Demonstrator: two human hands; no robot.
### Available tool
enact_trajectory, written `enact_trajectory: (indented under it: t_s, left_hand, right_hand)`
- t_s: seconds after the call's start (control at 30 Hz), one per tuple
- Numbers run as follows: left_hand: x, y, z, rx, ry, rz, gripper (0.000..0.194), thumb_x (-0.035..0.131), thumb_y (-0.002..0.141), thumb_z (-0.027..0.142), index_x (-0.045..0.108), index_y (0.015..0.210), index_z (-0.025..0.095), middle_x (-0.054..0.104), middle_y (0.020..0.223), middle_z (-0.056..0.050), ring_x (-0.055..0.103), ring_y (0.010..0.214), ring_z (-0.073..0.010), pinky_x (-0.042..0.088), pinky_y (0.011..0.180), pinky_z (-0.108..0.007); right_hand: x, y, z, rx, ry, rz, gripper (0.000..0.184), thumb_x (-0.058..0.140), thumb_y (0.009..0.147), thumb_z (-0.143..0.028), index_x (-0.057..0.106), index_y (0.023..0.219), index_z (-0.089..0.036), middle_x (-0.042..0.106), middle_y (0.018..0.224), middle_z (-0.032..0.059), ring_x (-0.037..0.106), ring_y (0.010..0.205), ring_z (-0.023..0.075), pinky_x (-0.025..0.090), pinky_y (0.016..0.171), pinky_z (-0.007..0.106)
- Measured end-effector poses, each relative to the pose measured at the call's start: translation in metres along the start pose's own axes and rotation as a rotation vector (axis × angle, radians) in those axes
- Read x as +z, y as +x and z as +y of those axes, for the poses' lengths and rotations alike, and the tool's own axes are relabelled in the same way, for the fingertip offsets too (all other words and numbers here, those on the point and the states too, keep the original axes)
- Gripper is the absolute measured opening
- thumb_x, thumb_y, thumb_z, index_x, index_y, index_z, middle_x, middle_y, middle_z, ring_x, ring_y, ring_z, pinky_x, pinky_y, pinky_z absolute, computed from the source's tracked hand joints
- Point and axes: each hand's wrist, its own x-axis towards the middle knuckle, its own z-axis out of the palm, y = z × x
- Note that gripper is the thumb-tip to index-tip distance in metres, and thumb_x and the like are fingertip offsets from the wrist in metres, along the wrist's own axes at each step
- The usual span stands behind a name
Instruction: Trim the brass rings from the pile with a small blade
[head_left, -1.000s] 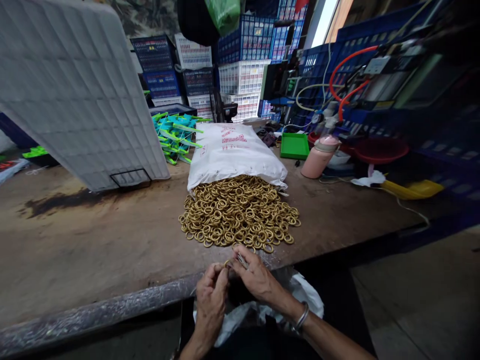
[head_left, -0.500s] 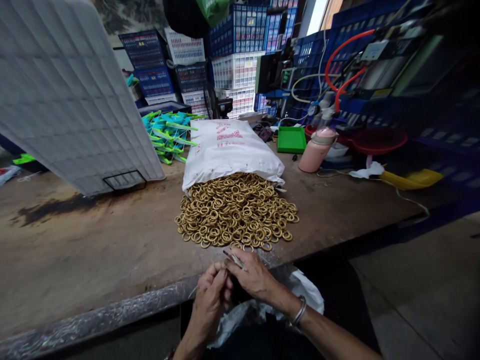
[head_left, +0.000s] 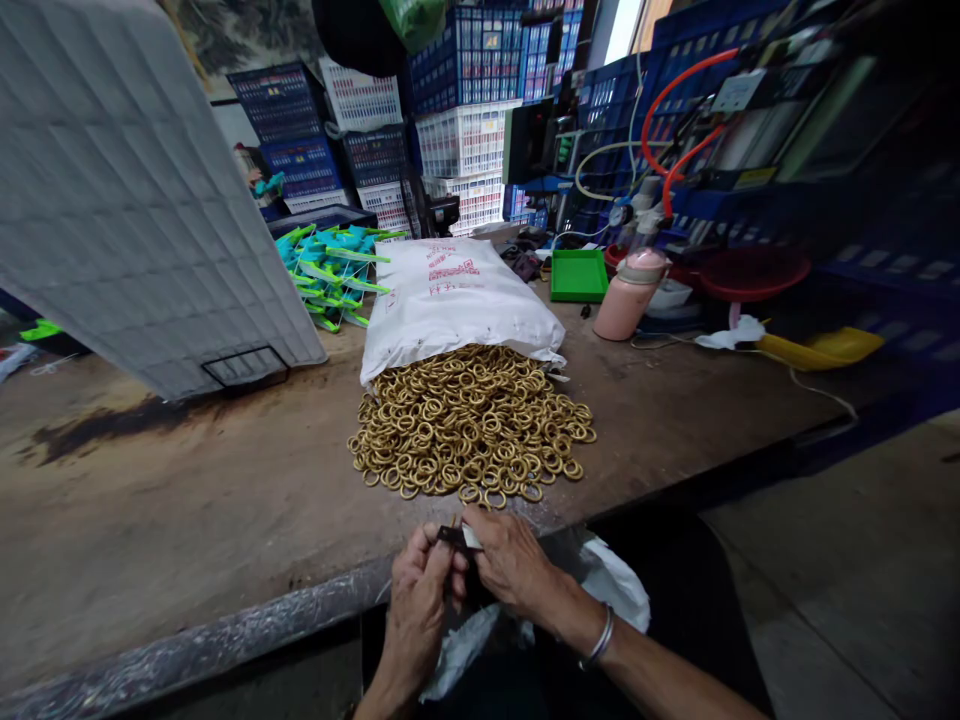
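Observation:
My right hand (head_left: 514, 562) is closed round a small knife-like tool (head_left: 471, 538) with a pale handle and a dark, flat end. Its dark end reaches across to the fingertips of my left hand (head_left: 421, 580), which are pinched together. A tiny gold-coloured bit shows just above the tool; whatever lies between the left fingers is mostly hidden. Both hands meet over the table's front edge. Right beyond them spreads a heap of gold-coloured rings (head_left: 469, 425), spilling from the mouth of a white woven sack (head_left: 457, 310) that lies on its side.
Left stands a tall pale ribbed panel (head_left: 142, 200) on the brown table (head_left: 225, 520). Behind are teal and green plastic pieces (head_left: 334, 265). Rightward lie a green tray (head_left: 579, 276), a pink bottle (head_left: 628, 300) and a yellow scoop (head_left: 821, 348). A pale bag (head_left: 611, 585) rests below my hands.
The tool has turned in my right hand, so its dark flat end now faces me across the left fingertips. My hands stay together at the table edge. The view has shifted slightly.

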Motion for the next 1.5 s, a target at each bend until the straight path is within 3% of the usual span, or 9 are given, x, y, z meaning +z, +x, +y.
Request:
enact_trajectory:
  t_s: [0.17, 0.37, 0.6, 0.8, 1.0, 1.13, 1.27, 1.37, 1.5]
  left_hand:
    - [-0.002, -0.010, 0.003, 0.043, 0.056, -0.001, 0.030, 0.056, 0.074, 0.044, 0.049, 0.065, 0.017, 0.045, 0.045, 0.006, 0.035, 0.036, -0.0040, 0.030, 0.037, -0.015]
    - [-0.001, -0.019, 0.006, -0.034, -0.183, -0.091, 0.027, 0.064, 0.069, 0.040, 0.053, 0.069, 0.016, 0.053, 0.052, 0.004, 0.041, 0.037, -0.0056, 0.034, 0.036, -0.018]
    - [-0.003, -0.002, 0.002, -0.154, -0.445, -0.079, 0.024, 0.070, 0.064, 0.033, 0.057, 0.070, 0.013, 0.065, 0.078, -0.008, 0.061, 0.067, -0.0175, 0.044, 0.047, -0.023]
    - [-0.009, 0.007, 0.000, -0.220, -0.598, -0.163, 0.018, 0.067, 0.066, 0.029, 0.059, 0.074, 0.015, 0.060, 0.064, -0.002, 0.054, 0.053, -0.0111, 0.038, 0.040, -0.018]
    - [-0.012, 0.016, -0.002, -0.276, -0.640, -0.165, 0.026, 0.067, 0.066, 0.029, 0.051, 0.056, 0.013, 0.059, 0.067, -0.003, 0.052, 0.055, -0.0091, 0.040, 0.043, -0.018]
    - [-0.009, 0.025, 0.006, -0.161, -0.496, -0.150, 0.022, 0.066, 0.068, 0.032, 0.054, 0.068, 0.014, 0.057, 0.068, 0.000, 0.052, 0.055, -0.0083, 0.037, 0.042, -0.016]
    - [-0.003, 0.036, 0.011, 0.038, -0.291, -0.077, 0.025, 0.065, 0.068, 0.033, 0.056, 0.086, 0.018, 0.055, 0.061, 0.004, 0.043, 0.042, -0.0057, 0.029, 0.034, -0.014]
    - [-0.002, 0.042, 0.010, 0.276, -0.073, 0.056, 0.027, 0.067, 0.065, 0.027, 0.062, 0.090, 0.018, 0.061, 0.067, 0.001, 0.051, 0.051, -0.0085, 0.041, 0.047, -0.017]
    - [-0.009, 0.046, 0.006, 0.523, 0.212, 0.027, 0.022, 0.064, 0.068, 0.020, 0.069, 0.089, 0.017, 0.068, 0.090, -0.007, 0.060, 0.085, -0.0191, 0.044, 0.080, -0.026]
  right_hand:
    - [0.004, 0.002, 0.004, 0.040, -0.138, 0.037, 0.028, 0.040, 0.067, -0.006, 0.049, 0.091, -0.017, 0.062, 0.078, 0.0046, 0.055, 0.070, 0.0162, 0.027, 0.058, 0.025]
    - [-0.014, 0.011, 0.012, 0.130, -0.219, 0.184, 0.023, 0.039, 0.072, -0.005, 0.049, 0.086, -0.019, 0.062, 0.076, 0.0033, 0.054, 0.066, 0.0146, 0.026, 0.058, 0.025]
    - [-0.014, 0.032, 0.020, 0.207, -0.338, 0.287, 0.018, 0.044, 0.081, -0.017, 0.049, 0.098, -0.020, 0.061, 0.087, 0.0046, 0.055, 0.072, 0.0163, 0.026, 0.061, 0.026]
    - [-0.008, 0.041, 0.020, 0.197, -0.373, 0.305, 0.014, 0.042, 0.082, -0.016, 0.053, 0.090, -0.022, 0.060, 0.082, 0.0045, 0.055, 0.069, 0.0161, 0.027, 0.061, 0.028]
    - [-0.021, 0.043, 0.017, 0.173, -0.298, 0.326, 0.015, 0.044, 0.076, -0.012, 0.053, 0.085, -0.020, 0.060, 0.083, 0.0034, 0.053, 0.068, 0.0140, 0.027, 0.059, 0.025]
    - [-0.026, 0.050, 0.018, 0.147, -0.074, 0.360, 0.009, 0.045, 0.075, -0.016, 0.052, 0.072, -0.019, 0.055, 0.062, -0.0007, 0.048, 0.056, 0.0113, 0.026, 0.054, 0.023]
    - [-0.025, 0.052, 0.018, 0.165, 0.338, 0.335, 0.013, 0.047, 0.071, -0.023, 0.048, 0.058, -0.018, 0.049, 0.054, -0.0031, 0.044, 0.052, 0.0091, 0.030, 0.052, 0.020]
    - [-0.025, 0.047, 0.015, 0.217, 0.674, 0.158, 0.012, 0.047, 0.066, -0.022, 0.045, 0.055, -0.017, 0.049, 0.051, -0.0047, 0.040, 0.046, 0.0064, 0.029, 0.046, 0.018]
    - [-0.031, 0.035, 0.011, 0.324, 1.016, -0.137, 0.009, 0.046, 0.066, -0.025, 0.043, 0.061, -0.018, 0.046, 0.048, -0.0084, 0.023, 0.033, 0.0025, 0.014, 0.034, 0.018]
